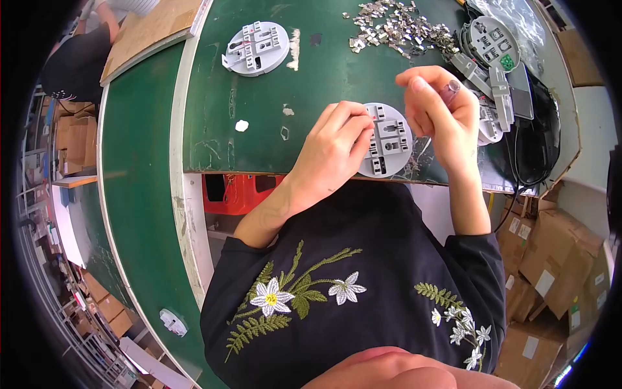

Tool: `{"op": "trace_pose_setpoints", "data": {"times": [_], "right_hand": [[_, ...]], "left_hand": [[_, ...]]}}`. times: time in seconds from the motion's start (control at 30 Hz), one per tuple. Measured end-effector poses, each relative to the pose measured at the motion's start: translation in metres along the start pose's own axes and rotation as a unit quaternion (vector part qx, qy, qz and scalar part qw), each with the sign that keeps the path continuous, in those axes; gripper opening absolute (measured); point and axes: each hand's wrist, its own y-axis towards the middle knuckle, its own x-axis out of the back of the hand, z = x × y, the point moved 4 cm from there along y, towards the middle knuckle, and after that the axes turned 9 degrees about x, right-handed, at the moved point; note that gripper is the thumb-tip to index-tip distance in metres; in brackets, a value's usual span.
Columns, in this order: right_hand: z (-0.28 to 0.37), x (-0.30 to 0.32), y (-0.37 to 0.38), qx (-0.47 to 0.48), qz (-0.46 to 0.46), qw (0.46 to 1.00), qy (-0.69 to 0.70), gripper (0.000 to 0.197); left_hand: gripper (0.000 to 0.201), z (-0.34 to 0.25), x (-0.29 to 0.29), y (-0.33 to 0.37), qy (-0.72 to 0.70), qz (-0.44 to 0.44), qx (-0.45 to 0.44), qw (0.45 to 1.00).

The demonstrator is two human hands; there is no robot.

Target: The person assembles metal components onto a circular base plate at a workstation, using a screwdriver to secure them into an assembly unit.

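On green bench (pixel 214 129) | left hand (pixel 334 152) gripping grey round base (pixel 389 142) | right hand (pixel 440 107) pinching, perhaps a clip | metal clips (pixel 398 26) lying heaped behind.

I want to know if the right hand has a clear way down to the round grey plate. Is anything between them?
Nothing visible blocks it. The right hand is raised just right of the round grey plate, fingers pinched, whatever they hold too small to tell. The left hand rests on the plate's left edge, leaving its right side uncovered.
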Motion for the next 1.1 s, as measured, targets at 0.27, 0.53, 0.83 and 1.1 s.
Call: {"op": "trace_pose_setpoints", "data": {"times": [0.27, 0.53, 0.83, 1.1], "right_hand": [[-0.008, -0.007, 0.016, 0.035, -0.028, 0.968, 0.246, 0.041], [-0.016, -0.022, 0.018, 0.024, 0.014, 0.967, 0.252, 0.043], [-0.024, -0.029, 0.019, 0.018, 0.077, 0.968, 0.239, 0.042], [-0.028, -0.035, 0.013, -0.009, 0.099, 0.974, 0.204, 0.042]], "left_hand": [[0.014, -0.008, -0.001, 0.004, 0.061, -0.017, -0.045, 0.997], [0.021, 0.006, 0.003, -0.001, -0.072, 0.013, 0.044, 0.996], [0.024, 0.008, 0.004, -0.006, -0.091, -0.008, 0.047, 0.995], [0.025, 0.011, 0.004, -0.006, -0.097, -0.002, 0.052, 0.994]]}}
